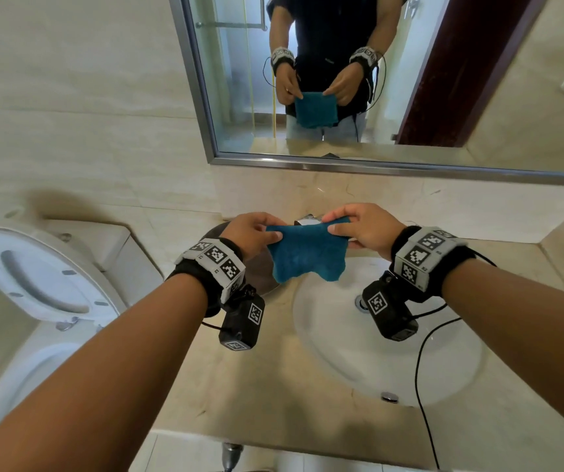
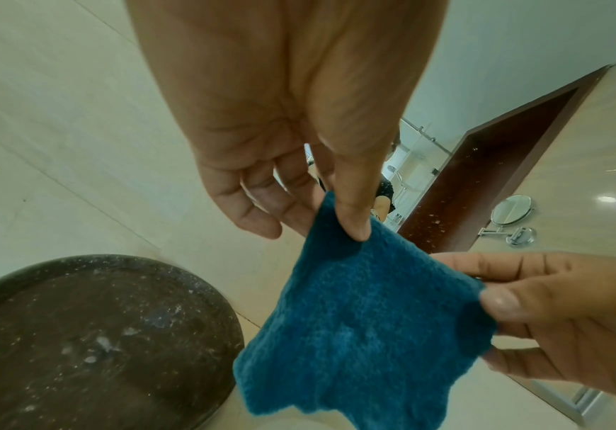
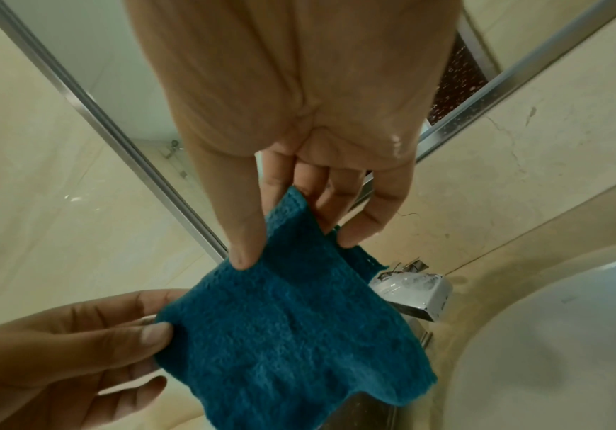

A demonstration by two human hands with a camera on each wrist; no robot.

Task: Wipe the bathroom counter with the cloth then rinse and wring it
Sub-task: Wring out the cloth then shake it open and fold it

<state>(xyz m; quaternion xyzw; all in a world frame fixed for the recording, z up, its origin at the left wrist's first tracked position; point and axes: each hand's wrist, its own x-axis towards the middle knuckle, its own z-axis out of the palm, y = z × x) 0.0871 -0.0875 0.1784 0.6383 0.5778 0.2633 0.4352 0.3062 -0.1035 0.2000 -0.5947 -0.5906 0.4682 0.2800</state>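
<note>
My left hand (image 1: pixel 251 233) and my right hand (image 1: pixel 362 229) each pinch one top corner of the blue cloth (image 1: pixel 307 253), which hangs above the counter (image 1: pixel 256 386).

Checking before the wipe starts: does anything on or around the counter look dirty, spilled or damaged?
Yes. The dark round tray left of the sink is speckled with whitish spots and smears. The backsplash behind the faucet shows thin cracks. The cloth, pinched by both hands, looks intact.
</note>
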